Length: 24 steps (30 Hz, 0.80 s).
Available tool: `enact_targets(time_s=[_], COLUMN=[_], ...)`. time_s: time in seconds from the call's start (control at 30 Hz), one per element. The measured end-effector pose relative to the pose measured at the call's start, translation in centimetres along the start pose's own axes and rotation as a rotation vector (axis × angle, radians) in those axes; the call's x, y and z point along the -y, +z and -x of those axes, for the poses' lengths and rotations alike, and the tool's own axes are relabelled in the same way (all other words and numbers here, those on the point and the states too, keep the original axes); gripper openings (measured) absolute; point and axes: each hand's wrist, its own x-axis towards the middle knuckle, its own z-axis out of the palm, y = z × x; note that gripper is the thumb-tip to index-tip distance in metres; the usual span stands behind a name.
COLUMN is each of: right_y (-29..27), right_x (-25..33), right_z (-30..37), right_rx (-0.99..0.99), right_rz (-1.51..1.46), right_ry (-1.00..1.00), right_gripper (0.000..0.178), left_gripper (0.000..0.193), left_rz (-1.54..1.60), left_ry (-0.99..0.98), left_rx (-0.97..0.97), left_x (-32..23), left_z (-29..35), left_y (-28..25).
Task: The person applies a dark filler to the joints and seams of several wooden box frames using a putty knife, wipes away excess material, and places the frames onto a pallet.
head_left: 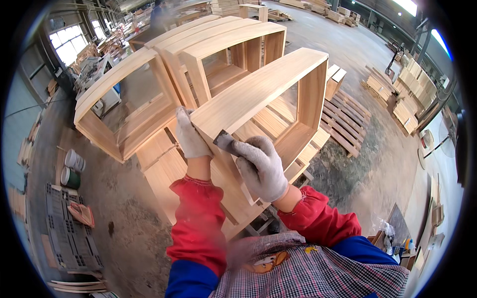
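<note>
A pale wooden box frame (263, 89) with open sides stands tilted in front of me on a stack of boards. My left hand (191, 136), in a whitish work glove, grips its near left corner; the thumb is hidden. In my gloved right hand (261, 169) is a putty knife (224, 141), fingers closed round its handle. The dark blade touches the frame's near corner, close to the top edge. What the blade does to the wood is too small to make out.
More open wooden frames (119, 94) stand behind and to the left. Planks (164, 174) lie beneath the frame. A slatted pallet (345, 121) is on the floor at the right. Buckets (72, 169) and grey plastic pallets (72, 228) are at the left.
</note>
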Motion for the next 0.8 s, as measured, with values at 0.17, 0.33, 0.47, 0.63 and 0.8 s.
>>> enact_targets(time_s=[0.17,0.33,0.47,0.63,0.8], right_y=[-0.5,-2.2,-1.6,-2.2,-2.0], right_x=[1.0,2.0,2.2,3.6,3.7], right_z=[-1.7,-0.5,0.0,0.3,-0.3], right_rx=[-0.068,0.077,0.115,0.230,0.203], right_rz=[-0.061,-0.013,0.049,0.138,0.094], right_ry=[0.113,0.125,0.141,0.171,0.142], right_gripper=[0.040,0.041,0.043,0.045,0.043], left_gripper=[0.040,0.038,0.037,0.037,0.038], left_rz=[-0.008,0.021,0.017,0.048,0.130], left_ry=[0.005,0.016,0.053,-0.006,0.009], left_rx=[0.009,-0.023,0.004,-0.031,-0.005], left_x=[0.5,0.2,1.4,1.0,0.8], left_z=[-0.8,-0.9,-1.8,-1.5,-1.3], left_y=[-0.5,-0.2,-1.2,-1.0,-0.4])
